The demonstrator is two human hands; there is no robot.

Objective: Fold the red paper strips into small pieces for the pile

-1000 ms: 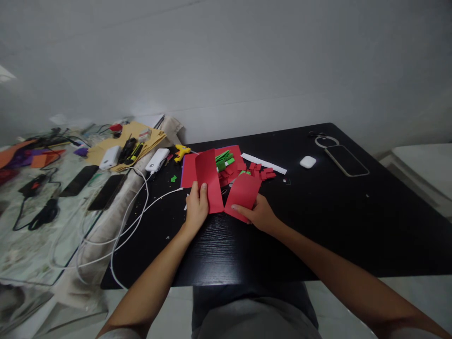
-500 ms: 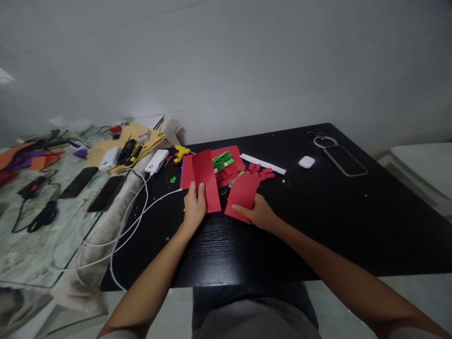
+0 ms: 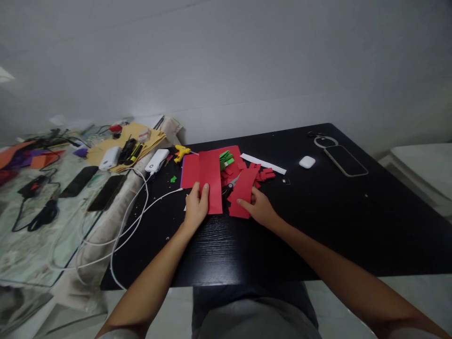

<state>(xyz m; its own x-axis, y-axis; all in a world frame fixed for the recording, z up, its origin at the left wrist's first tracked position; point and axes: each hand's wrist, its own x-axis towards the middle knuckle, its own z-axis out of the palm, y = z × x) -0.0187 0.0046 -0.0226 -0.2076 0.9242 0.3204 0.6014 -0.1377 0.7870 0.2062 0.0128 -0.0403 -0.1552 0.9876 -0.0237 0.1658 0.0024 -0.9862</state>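
A tall sheet of red paper (image 3: pixel 211 176) is pinched between the thumb and fingers of my left hand (image 3: pixel 196 203). My right hand (image 3: pixel 260 206) grips a smaller red paper piece (image 3: pixel 243 195) by its right edge, and its left edge looks uneven. The two papers are apart, with a narrow gap between them. In that gap a pair of scissors (image 3: pixel 231 184) lies partly hidden on the table. Behind the papers are folded green paper pieces (image 3: pixel 226 159) and several small red paper pieces (image 3: pixel 265 173), resting partly on a larger red sheet (image 3: pixel 189 172).
A yellow glue gun (image 3: pixel 181 152) and a white power bank (image 3: pixel 157 160) with a white cable (image 3: pixel 141 214) are to the left. A white paper strip (image 3: pixel 264 164), a white earbud case (image 3: pixel 307 162) and a phone (image 3: pixel 346 160) lie to the right on the black table (image 3: pixel 318 226).
The two red papers, touching at their lower corners a second ago, have come apart. My right hand has turned its piece more upright and shifted it slightly right, uncovering more of the scissors.
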